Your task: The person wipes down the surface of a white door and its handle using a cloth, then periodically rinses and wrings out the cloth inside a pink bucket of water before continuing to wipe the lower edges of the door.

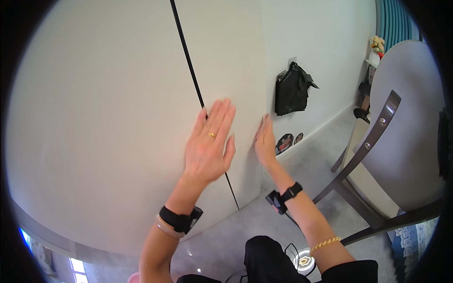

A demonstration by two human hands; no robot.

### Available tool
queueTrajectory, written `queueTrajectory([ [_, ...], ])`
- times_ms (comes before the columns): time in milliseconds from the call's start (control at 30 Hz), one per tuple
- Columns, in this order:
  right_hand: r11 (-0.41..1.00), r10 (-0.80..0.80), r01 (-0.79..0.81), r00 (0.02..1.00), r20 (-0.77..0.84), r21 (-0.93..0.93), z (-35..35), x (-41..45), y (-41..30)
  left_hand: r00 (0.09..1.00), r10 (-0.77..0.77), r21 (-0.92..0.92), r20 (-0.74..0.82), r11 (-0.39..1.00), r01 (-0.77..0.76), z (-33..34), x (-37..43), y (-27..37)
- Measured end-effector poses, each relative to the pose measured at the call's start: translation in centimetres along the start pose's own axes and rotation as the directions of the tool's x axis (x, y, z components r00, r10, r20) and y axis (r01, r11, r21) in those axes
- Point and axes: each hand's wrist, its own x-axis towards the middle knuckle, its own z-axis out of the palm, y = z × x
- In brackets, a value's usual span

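My left hand [208, 150] is raised with its back towards me, a gold ring on one finger. It is held flat and empty in front of a large pale panel [99, 123], over the black strip [187, 56] that runs down it. Whether the palm touches the panel cannot be seen. My right hand [265, 143] stands upright, seen nearly edge-on, by the panel's right edge. Its fingers point up and nothing shows in it, though the palm is mostly hidden. Small black devices are strapped to the left wrist [180, 219] and the right forearm [283, 198].
Black plastic bags [292, 92] hang from a hook on the white wall. Dark picture stickers [285, 143] sit low near the skirting. A grey upholstered chair [400, 152] with a dark frame stands at right. Behind it are flowers [378, 44] and a teal curtain [396, 24].
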Motion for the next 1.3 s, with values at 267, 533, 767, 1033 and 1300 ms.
queueTrajectory([
  [267, 0.958, 0.073, -0.038, 0.991, -0.115, 0.284, -0.8, 1.7, -7.3, 0.992, -0.056, -0.112, 0.115, 0.991, 0.069, -1.1, -3.9, 2.4],
  [533, 0.834, -0.507, 0.428, 0.844, -0.177, -0.347, 0.9, 9.9, -13.6, 0.991, -0.129, -0.067, -0.035, 0.99, 0.126, -5.7, -3.9, 2.3],
  [767, 0.825, -0.564, 0.547, 0.781, 0.268, 0.141, 7.7, -3.4, -18.9, 0.971, -0.206, 0.021, -0.124, 0.977, 0.21, -8.9, -6.1, 1.0],
  [1033, 0.56, -0.799, 0.81, 0.473, 0.37, 0.174, 8.1, -4.9, -18.9, 0.954, -0.291, 0.241, -0.066, 0.924, 0.299, -8.1, -9.0, -0.5],
  [1300, 0.738, -0.667, 0.66, 0.682, 0.299, 0.14, 3.8, -0.8, -12.7, 0.988, -0.132, 0.255, 0.082, 0.961, 0.107, -1.1, -4.2, 0.3],
])
